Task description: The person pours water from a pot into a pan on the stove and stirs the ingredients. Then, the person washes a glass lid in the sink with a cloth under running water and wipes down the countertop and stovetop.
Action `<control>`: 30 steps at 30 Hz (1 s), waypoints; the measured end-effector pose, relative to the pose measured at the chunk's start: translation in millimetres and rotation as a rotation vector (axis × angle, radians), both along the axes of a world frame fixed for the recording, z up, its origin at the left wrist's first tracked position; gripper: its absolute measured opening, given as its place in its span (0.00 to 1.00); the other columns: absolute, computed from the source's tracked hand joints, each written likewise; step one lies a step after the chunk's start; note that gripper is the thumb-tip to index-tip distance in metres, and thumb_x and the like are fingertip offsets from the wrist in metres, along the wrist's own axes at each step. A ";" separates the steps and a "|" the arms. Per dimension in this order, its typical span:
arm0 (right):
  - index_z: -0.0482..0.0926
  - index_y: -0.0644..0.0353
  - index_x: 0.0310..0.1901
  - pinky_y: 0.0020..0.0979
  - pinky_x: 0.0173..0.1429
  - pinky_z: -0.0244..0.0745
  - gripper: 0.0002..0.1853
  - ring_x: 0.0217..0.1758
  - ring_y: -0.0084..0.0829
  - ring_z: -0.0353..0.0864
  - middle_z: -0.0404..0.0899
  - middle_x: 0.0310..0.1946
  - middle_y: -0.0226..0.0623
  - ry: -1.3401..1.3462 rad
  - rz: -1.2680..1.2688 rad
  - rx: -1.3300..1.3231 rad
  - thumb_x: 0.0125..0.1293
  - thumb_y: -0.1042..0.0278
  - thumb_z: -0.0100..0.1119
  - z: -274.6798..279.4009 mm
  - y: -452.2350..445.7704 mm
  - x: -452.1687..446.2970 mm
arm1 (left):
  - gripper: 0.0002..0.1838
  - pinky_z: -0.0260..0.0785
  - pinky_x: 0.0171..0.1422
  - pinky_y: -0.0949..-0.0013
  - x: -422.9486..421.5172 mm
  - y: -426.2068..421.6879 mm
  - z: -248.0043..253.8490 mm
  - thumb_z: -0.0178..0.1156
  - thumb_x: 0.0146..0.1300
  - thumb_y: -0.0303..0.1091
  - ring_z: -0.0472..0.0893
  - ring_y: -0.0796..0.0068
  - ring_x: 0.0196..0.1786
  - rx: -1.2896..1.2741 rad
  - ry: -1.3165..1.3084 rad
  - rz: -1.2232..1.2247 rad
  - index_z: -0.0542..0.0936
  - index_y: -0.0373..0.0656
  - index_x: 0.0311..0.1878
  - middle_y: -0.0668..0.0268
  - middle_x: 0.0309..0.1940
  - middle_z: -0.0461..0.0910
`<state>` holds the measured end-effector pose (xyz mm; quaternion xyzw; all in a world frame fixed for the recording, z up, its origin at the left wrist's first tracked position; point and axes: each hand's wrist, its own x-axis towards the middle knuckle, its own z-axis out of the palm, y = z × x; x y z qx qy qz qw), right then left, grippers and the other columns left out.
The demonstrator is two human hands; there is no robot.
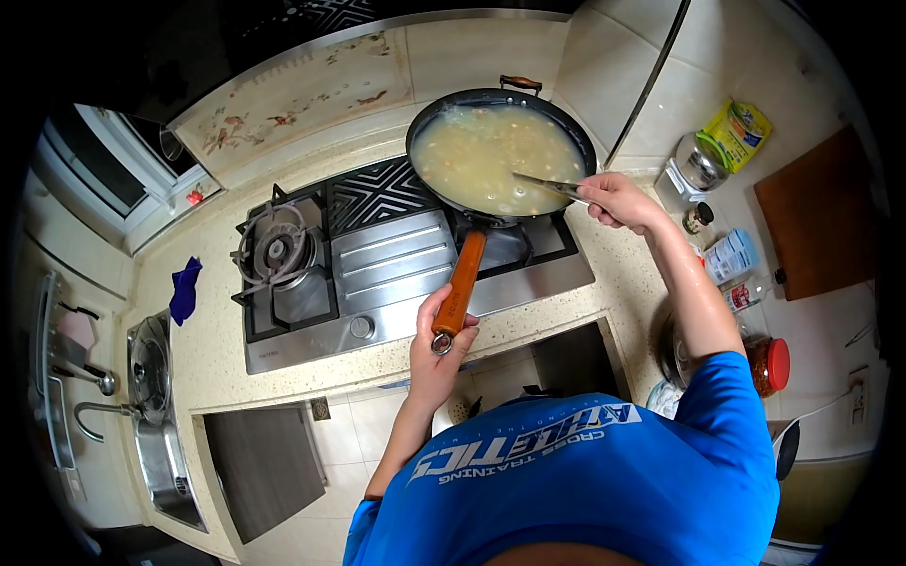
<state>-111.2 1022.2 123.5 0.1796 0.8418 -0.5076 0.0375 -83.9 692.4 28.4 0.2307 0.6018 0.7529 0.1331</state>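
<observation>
A large black wok sits on the right burner of the gas stove, filled with a pale yellowish soup that has small bits floating in it. My left hand is closed around the end of the wok's orange-brown wooden handle. Over the wok's right rim, my right hand grips a thin metal utensil. The utensil's tip dips into the soup, so its head is hidden and I cannot tell its exact kind.
To the left is a bare burner, with a purple cloth on the counter beyond. A sink lies far left. Along the right wall stand jars, a red-lidded jar, a yellow-green packet and a wooden board.
</observation>
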 end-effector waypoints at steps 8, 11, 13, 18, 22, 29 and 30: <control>0.65 0.56 0.30 0.13 0.12 0.46 0.08 0.13 0.09 0.53 0.66 0.18 0.23 -0.154 -0.107 -0.661 0.66 0.66 0.48 11.8 6.9 40.1 | 0.28 0.69 0.50 0.68 1.3 -0.6 1.4 0.55 0.62 0.30 0.74 0.72 0.44 -0.026 0.025 0.006 0.56 0.41 0.63 0.60 0.39 0.74; 0.66 0.56 0.31 0.12 0.12 0.46 0.07 0.13 0.09 0.53 0.66 0.18 0.23 -0.128 -0.097 -0.757 0.66 0.66 0.48 11.0 12.5 51.5 | 0.28 0.68 0.50 0.68 1.2 -0.3 2.8 0.54 0.62 0.30 0.74 0.72 0.44 -0.035 0.035 0.011 0.56 0.41 0.63 0.59 0.39 0.74; 0.67 0.56 0.31 0.13 0.12 0.45 0.07 0.13 0.09 0.53 0.66 0.18 0.23 -0.103 -0.107 -0.740 0.66 0.66 0.48 18.0 8.2 57.4 | 0.28 0.68 0.50 0.68 1.4 -0.3 3.1 0.54 0.62 0.30 0.74 0.72 0.44 -0.038 0.037 0.012 0.56 0.41 0.63 0.60 0.39 0.74; 0.69 0.58 0.35 0.14 0.13 0.45 0.06 0.13 0.09 0.53 0.65 0.18 0.22 0.002 -0.020 -0.666 0.67 0.66 0.47 19.6 13.8 61.6 | 0.29 0.68 0.50 0.70 0.9 -1.5 1.8 0.55 0.62 0.29 0.75 0.73 0.45 -0.044 0.035 0.013 0.56 0.42 0.64 0.60 0.40 0.74; 0.72 0.63 0.45 0.16 0.20 0.57 0.12 0.18 0.12 0.61 0.67 0.19 0.23 0.267 -0.075 -0.112 0.67 0.65 0.47 23.8 5.6 57.7 | 0.30 0.67 0.50 0.72 0.4 -1.8 0.4 0.56 0.61 0.29 0.75 0.74 0.46 -0.029 0.029 0.002 0.57 0.44 0.64 0.61 0.41 0.75; 0.71 0.62 0.52 0.36 0.33 0.70 0.16 0.28 0.42 0.76 0.77 0.29 0.46 0.587 -0.057 0.993 0.65 0.65 0.48 8.6 23.5 37.8 | 0.29 0.67 0.49 0.72 0.5 -1.4 1.0 0.56 0.61 0.29 0.75 0.75 0.46 -0.020 0.018 0.002 0.57 0.45 0.64 0.62 0.41 0.74; 0.71 0.61 0.51 0.41 0.36 0.71 0.16 0.32 0.49 0.77 0.77 0.31 0.51 0.428 -0.075 1.089 0.64 0.66 0.48 10.7 22.7 36.8 | 0.29 0.68 0.49 0.72 0.7 -1.3 1.8 0.56 0.61 0.29 0.75 0.75 0.46 -0.021 0.022 0.004 0.57 0.45 0.64 0.62 0.41 0.74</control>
